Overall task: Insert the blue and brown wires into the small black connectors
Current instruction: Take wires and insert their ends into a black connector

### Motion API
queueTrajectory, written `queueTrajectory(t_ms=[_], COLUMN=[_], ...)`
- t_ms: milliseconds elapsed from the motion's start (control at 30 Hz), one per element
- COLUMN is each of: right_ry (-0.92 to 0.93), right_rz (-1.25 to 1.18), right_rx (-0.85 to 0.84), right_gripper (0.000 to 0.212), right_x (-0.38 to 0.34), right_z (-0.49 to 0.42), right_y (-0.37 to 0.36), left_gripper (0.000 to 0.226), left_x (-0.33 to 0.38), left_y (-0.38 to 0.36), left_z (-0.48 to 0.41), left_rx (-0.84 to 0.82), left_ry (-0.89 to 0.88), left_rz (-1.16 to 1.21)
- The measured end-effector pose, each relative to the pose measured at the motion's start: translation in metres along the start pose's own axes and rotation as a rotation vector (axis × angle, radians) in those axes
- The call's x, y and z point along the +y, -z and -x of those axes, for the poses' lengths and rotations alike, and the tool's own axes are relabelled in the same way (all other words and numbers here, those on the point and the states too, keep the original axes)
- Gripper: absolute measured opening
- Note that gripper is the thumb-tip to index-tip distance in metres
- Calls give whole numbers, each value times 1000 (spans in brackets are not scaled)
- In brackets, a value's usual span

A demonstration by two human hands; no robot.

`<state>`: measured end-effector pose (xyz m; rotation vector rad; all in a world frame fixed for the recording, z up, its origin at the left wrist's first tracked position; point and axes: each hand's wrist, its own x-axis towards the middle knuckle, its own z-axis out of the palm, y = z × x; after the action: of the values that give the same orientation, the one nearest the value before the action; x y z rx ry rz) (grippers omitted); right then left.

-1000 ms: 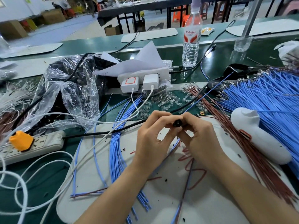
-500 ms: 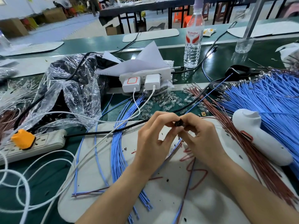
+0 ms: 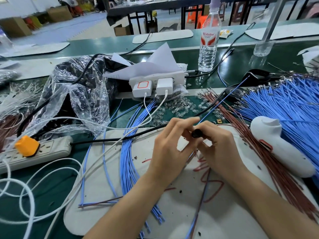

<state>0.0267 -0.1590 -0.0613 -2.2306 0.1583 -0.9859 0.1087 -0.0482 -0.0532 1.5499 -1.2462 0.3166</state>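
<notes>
Both hands meet at frame centre over the white mat (image 3: 120, 213). The left hand (image 3: 170, 149) pinches the black connector (image 3: 196, 133) between thumb and curled fingers. The right hand (image 3: 220, 149) closes on it from 3 o'clock with a narrow fingertip grip. One blue wire (image 3: 222, 100) exits between the fingertips and runs off toward 1 o'clock. Blue and darker strands also trail under the hands toward 6 o'clock. Can't tell if the terminal is seated; fingers hide the entry.

Progress looks like mid-batch, with this connector in hand and insertion underway. A bundle of blue wires (image 3: 131, 152) lies at 9 o'clock of the hands; can't tell if they're fitted. Lots left: the big loose blue wire pile (image 3: 284, 107) at 2 o'clock and the brown wires (image 3: 245, 131) fanned at 3 o'clock. A white handheld device (image 3: 279, 147) lies on them. Clear plastic pieces (image 3: 174, 107) are scattered at 12 o'clock.
</notes>
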Motion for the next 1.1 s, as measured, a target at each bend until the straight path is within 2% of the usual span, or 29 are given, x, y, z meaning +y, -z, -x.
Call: queueTrajectory(t_ms=[167, 467, 567, 667, 767, 800, 867, 933, 1000, 1100], right_ry=[16, 27, 38, -8, -48, -93, -205, -274, -281, -219], right_rz=[16, 45, 19, 20, 2, -12, -72, -189, -387, -548], right_rx=[6, 16, -20, -12, 25, 33, 88, 180, 236, 181], right_gripper=[11, 13, 21, 22, 4, 12, 26, 30, 25, 10], right_x=[0, 3, 2, 3, 2, 2, 1, 1, -3, -17], right_z=[0, -3, -3, -3, -3, -2, -3, -7, -12, -15], right_y=[-1, -4, -5, -5, -4, -3, 3, 11, 19, 21], left_gripper=[17, 20, 18, 12, 9, 8, 10, 22, 25, 20], left_x=[-1, -3, -5, -4, -1, -1, -3, -6, -9, -12], left_y=[0, -3, -3, -5, -5, -4, -2, -2, -3, -5], left_z=[-1, 0, 1, 1, 0, 1, 1, 0, 0, 1], left_rx=[9, 43, 32, 18, 2, 3, 1, -4, -24, -51], left_ry=[45, 45, 53, 163, 302, 317, 339, 385, 418, 426], left_rz=[-45, 9, 27, 143, 358, 416, 462, 460, 446, 414])
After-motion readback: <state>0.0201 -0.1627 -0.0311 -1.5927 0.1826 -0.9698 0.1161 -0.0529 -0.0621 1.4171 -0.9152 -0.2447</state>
